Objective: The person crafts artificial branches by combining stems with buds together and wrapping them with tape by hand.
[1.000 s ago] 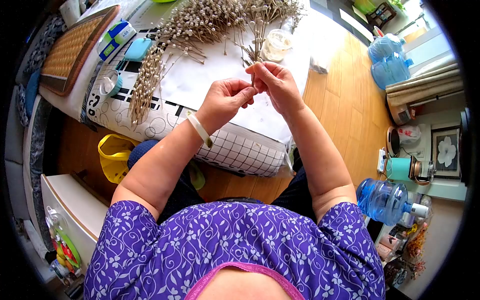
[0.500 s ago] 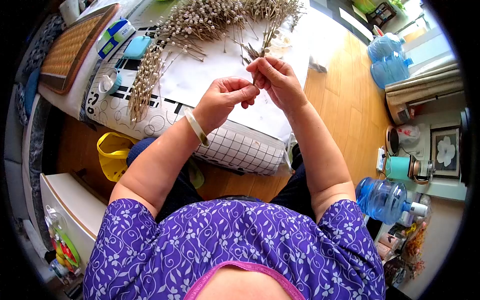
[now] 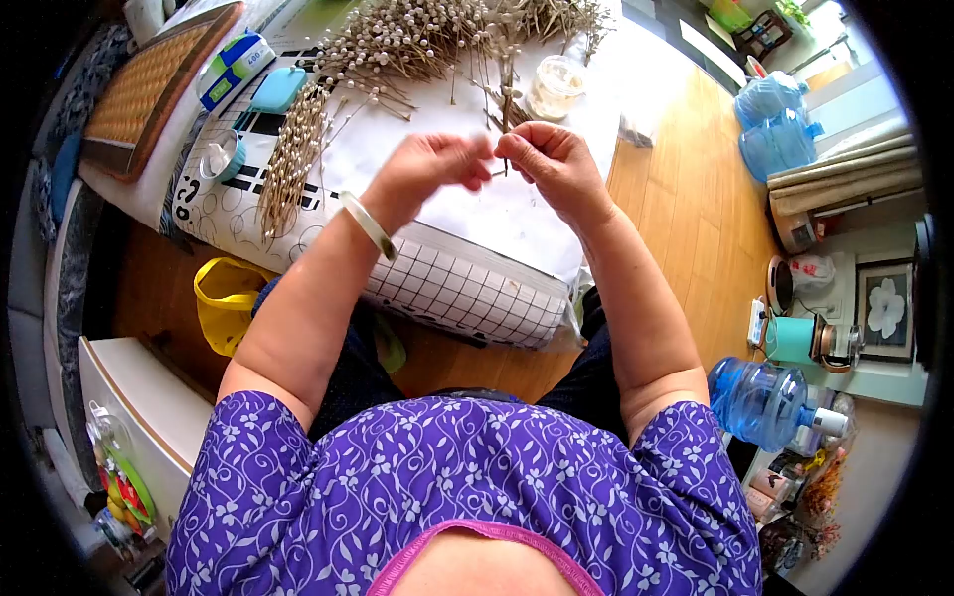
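My right hand (image 3: 558,167) pinches a thin dried brown stem (image 3: 507,99) upright between thumb and fingers; its lower end pokes out below the grip. Close by on the left, my left hand (image 3: 422,177) is curled, thumb against fingers, and blurred at the fingertips; whatever it may pinch cannot be made out. Beyond both hands, a large heap of dried stems with small white buds (image 3: 397,40) covers the back of the white sheet (image 3: 397,154). A smaller bunch of budded stems (image 3: 296,164) lies to the left. Behind my right hand stands a clear round tub (image 3: 557,85).
On the table's left are a light-blue case (image 3: 277,91), a small blue-rimmed round container (image 3: 222,156) and a blue-green tissue pack (image 3: 235,72). A yellow bag (image 3: 227,303) sits below the left edge. Blue water bottles (image 3: 760,399) stand on the right.
My left hand has moved left, away from my right hand, and they are now apart. The stem in my right hand stands more upright, and the clear tub shows more fully.
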Tool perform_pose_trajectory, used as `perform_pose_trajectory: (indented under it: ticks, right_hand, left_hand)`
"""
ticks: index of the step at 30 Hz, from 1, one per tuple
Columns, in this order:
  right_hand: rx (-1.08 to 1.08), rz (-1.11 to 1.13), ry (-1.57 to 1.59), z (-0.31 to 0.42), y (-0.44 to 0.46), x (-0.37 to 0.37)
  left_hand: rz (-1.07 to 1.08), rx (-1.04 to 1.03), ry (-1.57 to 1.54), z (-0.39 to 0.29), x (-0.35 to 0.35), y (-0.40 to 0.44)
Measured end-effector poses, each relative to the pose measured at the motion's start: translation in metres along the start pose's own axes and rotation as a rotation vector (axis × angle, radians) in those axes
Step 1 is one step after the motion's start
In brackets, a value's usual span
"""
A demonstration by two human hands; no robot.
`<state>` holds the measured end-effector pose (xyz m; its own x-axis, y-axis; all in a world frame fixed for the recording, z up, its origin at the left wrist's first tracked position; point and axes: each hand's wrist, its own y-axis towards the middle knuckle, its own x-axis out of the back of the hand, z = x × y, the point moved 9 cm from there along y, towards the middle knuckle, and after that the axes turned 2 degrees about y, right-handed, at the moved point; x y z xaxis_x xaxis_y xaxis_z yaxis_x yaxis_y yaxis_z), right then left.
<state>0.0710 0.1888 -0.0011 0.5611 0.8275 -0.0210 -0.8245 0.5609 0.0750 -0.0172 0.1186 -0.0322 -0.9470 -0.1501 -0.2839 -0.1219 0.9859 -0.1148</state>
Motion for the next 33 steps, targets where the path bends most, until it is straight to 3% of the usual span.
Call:
perform_pose_trajectory:
  ticks: [4,7,13,19,22,27,30,33]
  right_hand:
    - [0.004,0.089,0.014,-0.009,0.001,-0.014]
    - [-0.058,0.099,0.023,-0.018,0.000,-0.021]
    - [-0.120,0.148,-0.033,-0.023,-0.004,-0.032]
    - [0.147,-0.001,-0.356,-0.012,-0.004,-0.029]
    - [0.298,-0.032,-0.690,0.018,-0.009,-0.037]
    - [0.146,-0.069,-0.616,0.001,-0.009,-0.031]
    - [0.024,0.083,-0.412,-0.010,-0.008,-0.030]
    - [0.125,0.048,-0.348,-0.001,-0.004,-0.024]
  left_hand:
    - [-0.075,-0.050,-0.046,-0.008,0.009,0.010]
    - [0.010,-0.121,-0.038,-0.011,0.000,0.007]
    - [-0.128,-0.169,-0.041,-0.018,0.018,0.005]
    - [-0.166,-0.234,0.015,-0.023,0.021,0.005]
    - [-0.215,-0.254,0.082,-0.023,0.020,0.003]
    - [-0.271,-0.262,0.060,-0.023,0.022,0.002]
    - [-0.284,-0.253,0.028,-0.024,0.027,0.004]
    - [-0.222,-0.261,0.015,-0.024,0.024,0.005]
